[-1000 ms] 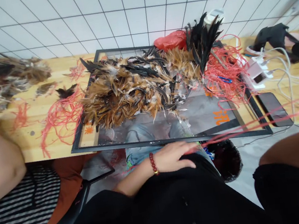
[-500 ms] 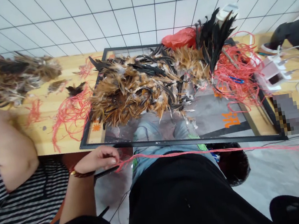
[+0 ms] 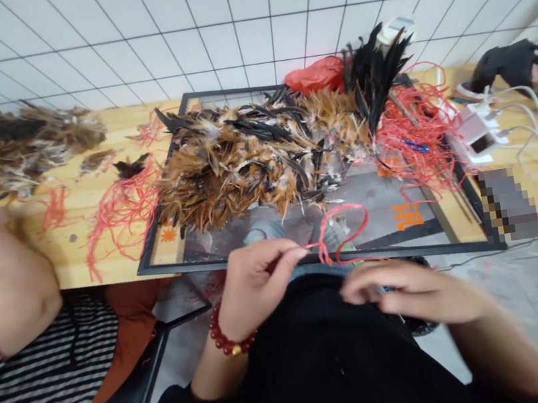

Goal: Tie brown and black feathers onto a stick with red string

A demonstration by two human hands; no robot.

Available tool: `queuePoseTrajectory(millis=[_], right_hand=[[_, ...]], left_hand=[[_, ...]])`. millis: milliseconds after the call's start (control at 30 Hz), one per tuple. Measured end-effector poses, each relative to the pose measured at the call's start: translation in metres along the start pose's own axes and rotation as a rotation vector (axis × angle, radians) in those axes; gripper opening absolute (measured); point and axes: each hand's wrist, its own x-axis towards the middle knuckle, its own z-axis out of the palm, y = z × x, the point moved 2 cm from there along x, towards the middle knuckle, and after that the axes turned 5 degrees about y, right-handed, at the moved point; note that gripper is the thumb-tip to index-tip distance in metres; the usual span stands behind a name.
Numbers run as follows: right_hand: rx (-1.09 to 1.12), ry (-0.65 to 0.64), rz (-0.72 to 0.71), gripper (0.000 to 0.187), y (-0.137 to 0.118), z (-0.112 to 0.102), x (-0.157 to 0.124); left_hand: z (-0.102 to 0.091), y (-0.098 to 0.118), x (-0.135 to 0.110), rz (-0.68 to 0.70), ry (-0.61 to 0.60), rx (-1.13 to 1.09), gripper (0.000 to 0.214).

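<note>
My left hand (image 3: pixel 255 277), with a red bead bracelet on the wrist, pinches a red string (image 3: pixel 339 235) that loops up in front of the black frame. My right hand (image 3: pixel 408 292) is blurred beside it, fingers pointing left toward the string's lower end; whether it grips the string is unclear. Both hands hover over my lap in black clothing, just below the table edge. A big pile of brown and black feathers (image 3: pixel 247 157) lies on the black-framed picture (image 3: pixel 308 259) on the wooden table.
A tangle of red strings (image 3: pixel 415 132) lies right of the feathers, more strings (image 3: pixel 119 210) at the left. A person in a striped shirt (image 3: pixel 26 372) sits at my left with an arm on the table near another feather heap (image 3: pixel 12 145). Chargers and cables (image 3: pixel 499 120) at right.
My left hand moved right and up to the middle with the string. The long taut string now forms a short loop. My right hand came into view from the right.
</note>
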Motion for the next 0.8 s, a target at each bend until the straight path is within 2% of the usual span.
queuePoseTrajectory(millis=[67,167,233,333,400,500,633,800], right_hand=[[0.104,-0.048,0.012,0.038,0.023,0.018,0.01],[0.429,0.135,-0.003,0.044,0.048,0.033,0.032],[0.578,0.204,0.038,0.038,0.053,0.033,0.044],[0.701,0.252,0.085,0.023,0.046,0.021,0.054],[0.727,0.305,0.06,0.018,0.039,0.011,0.056],[0.705,0.377,-0.004,0.019,0.033,0.0,0.057],[0.611,0.413,-0.025,0.03,0.033,-0.006,0.056],[0.472,0.422,-0.083,0.026,0.031,-0.009,0.053]], left_hand=[[0.011,0.008,-0.005,0.096,-0.074,0.049,0.014],[0.016,0.003,-0.013,0.118,-0.12,0.098,0.013],[0.017,-0.003,-0.014,0.08,-0.112,0.096,0.013],[0.022,-0.008,-0.011,0.044,-0.109,0.056,0.012],[0.025,-0.01,-0.007,0.043,-0.072,0.033,0.011],[0.03,-0.014,-0.002,0.043,0.002,-0.013,0.009],[0.037,-0.021,0.002,-0.017,0.012,-0.066,0.012],[0.04,-0.03,0.005,-0.131,0.016,-0.093,0.015]])
